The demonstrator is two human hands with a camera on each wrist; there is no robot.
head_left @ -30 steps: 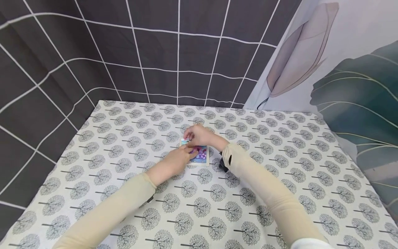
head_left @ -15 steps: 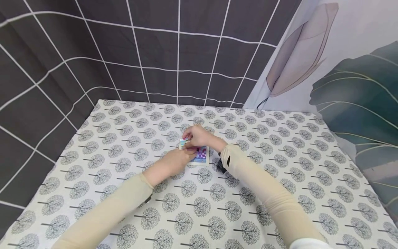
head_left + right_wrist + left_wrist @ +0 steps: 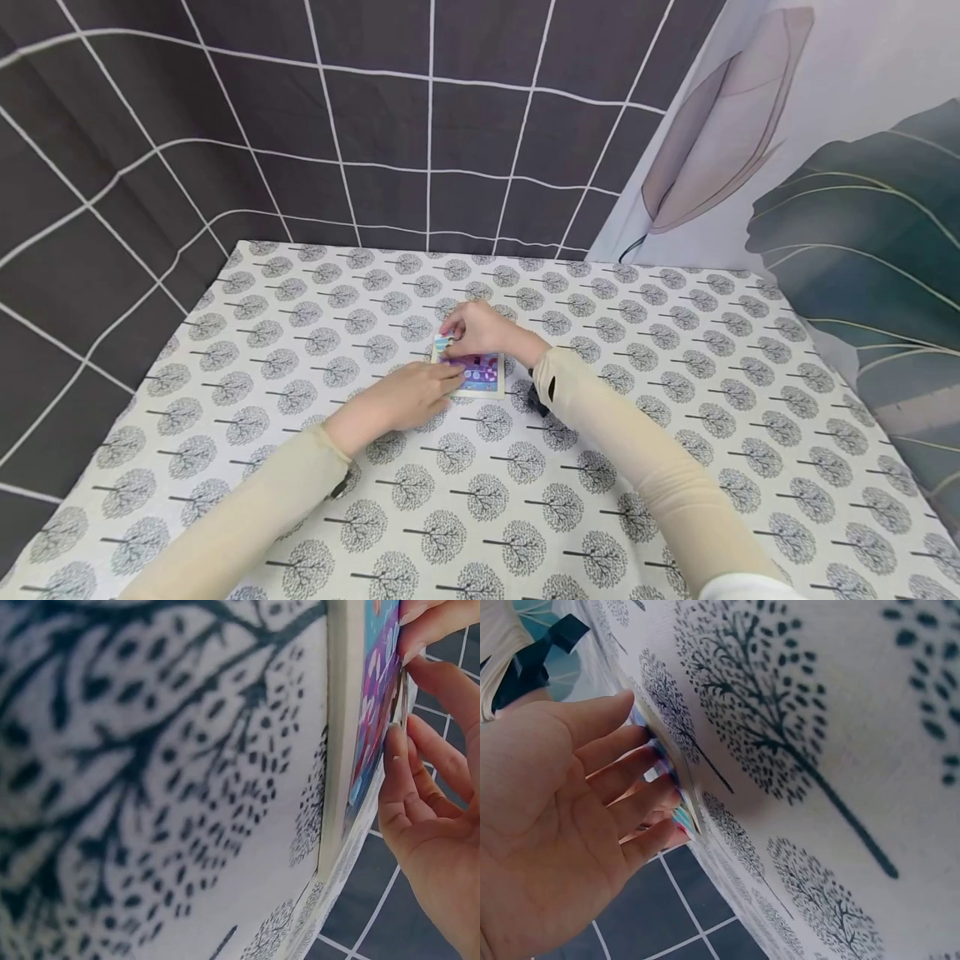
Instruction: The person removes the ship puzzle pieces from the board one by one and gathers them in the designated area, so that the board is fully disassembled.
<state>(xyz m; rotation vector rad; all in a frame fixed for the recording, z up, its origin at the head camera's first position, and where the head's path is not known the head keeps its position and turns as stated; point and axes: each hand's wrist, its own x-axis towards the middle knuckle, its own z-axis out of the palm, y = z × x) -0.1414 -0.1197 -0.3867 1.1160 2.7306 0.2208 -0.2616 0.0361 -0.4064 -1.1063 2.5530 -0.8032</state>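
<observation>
A small board with a cream border and a purple, blue and pink picture, looking like a tray jigsaw puzzle (image 3: 480,382), lies flat on the patterned cloth. Over its far left corner, my right hand (image 3: 480,327) pinches a thin striped jigsaw piece (image 3: 443,342) between thumb and fingers. The right wrist view shows this piece nearly edge-on, tilted up from the picture. My left hand (image 3: 411,395) rests its fingertips on the board's left side; in the left wrist view its fingers (image 3: 641,806) are spread and fairly straight. The hands cover part of the picture.
A white cloth (image 3: 487,500) printed with grey trees covers the table. Behind it hangs a dark curtain (image 3: 375,125) with white grid lines. A leaf-patterned drape (image 3: 862,208) hangs at the right.
My left hand has drawn back slightly to the left and nearer, uncovering more of the picture. My right hand stays at the far left corner with the piece.
</observation>
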